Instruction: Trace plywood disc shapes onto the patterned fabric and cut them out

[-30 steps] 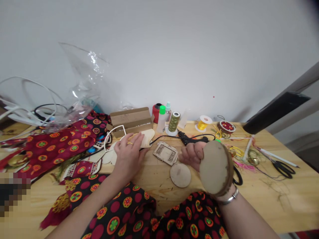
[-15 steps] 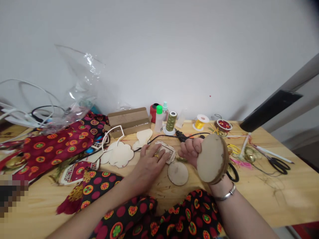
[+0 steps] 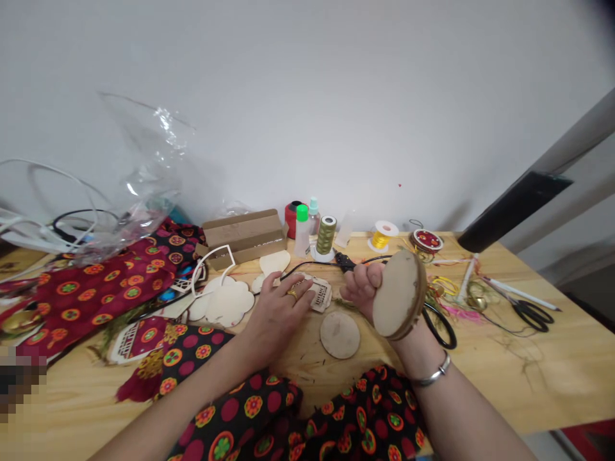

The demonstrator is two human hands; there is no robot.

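My right hand [image 3: 362, 287] is closed around a thick round stack of wooden discs [image 3: 396, 294], raised above the table and tilted. My left hand [image 3: 281, 314] lies palm down with fingers stretched out, its fingertips over a cut-out wooden piece [image 3: 321, 296] with a lattice pattern. Between the two hands, a single round wooden disc [image 3: 340, 335] lies flat on the table. A black loop handle [image 3: 439, 325] shows behind my right wrist; the rest of it is hidden. Patterned dark fabric [image 3: 254, 406] lies at the front edge under my forearms.
Along the wall stand an open cardboard box [image 3: 245, 238], a green-capped bottle [image 3: 302, 232], a green thread cone [image 3: 327, 235] and a yellow spool [image 3: 383, 237]. Scissors [image 3: 531, 314] and tangled threads lie right. Patterned fabric [image 3: 106, 275] and a cloud-shaped wooden piece [image 3: 229, 301] lie left.
The view has shifted slightly. My left hand has slid a little to the left, uncovering more of the lattice piece's right side. My right hand still grips the stack, now turned slightly.
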